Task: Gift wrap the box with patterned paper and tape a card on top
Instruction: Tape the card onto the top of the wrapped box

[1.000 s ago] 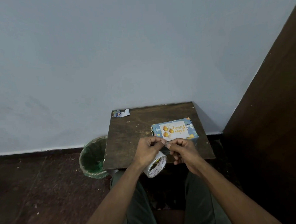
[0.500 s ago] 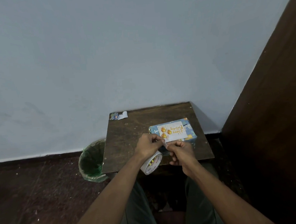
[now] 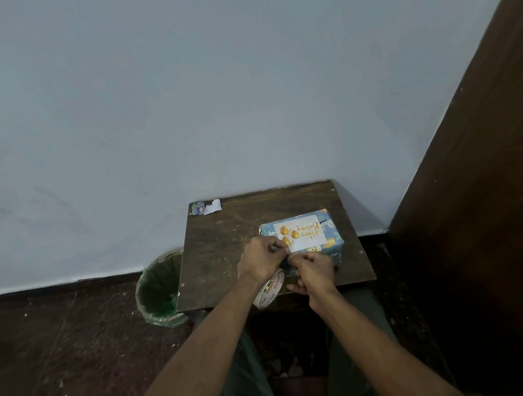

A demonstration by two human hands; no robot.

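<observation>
- The box (image 3: 302, 238) is already wrapped, at 3 o'clock on the table (image 3: 226, 249); the card (image 3: 299, 233) lies on top.
- Left hand (image 3: 258, 260) holds the tape roll (image 3: 270, 290); right hand (image 3: 313, 271) pinches its end. I judge the taping is still left.

I see the box (image 3: 333, 245) on the table (image 3: 227, 261) just beyond my right hand (image 3: 313, 271), card (image 3: 300, 233) on top. The tape roll (image 3: 270, 289) hangs under my left hand (image 3: 259, 260). A bin (image 3: 158, 289) stands left of it, paper scraps (image 3: 207, 207) far beyond.
</observation>
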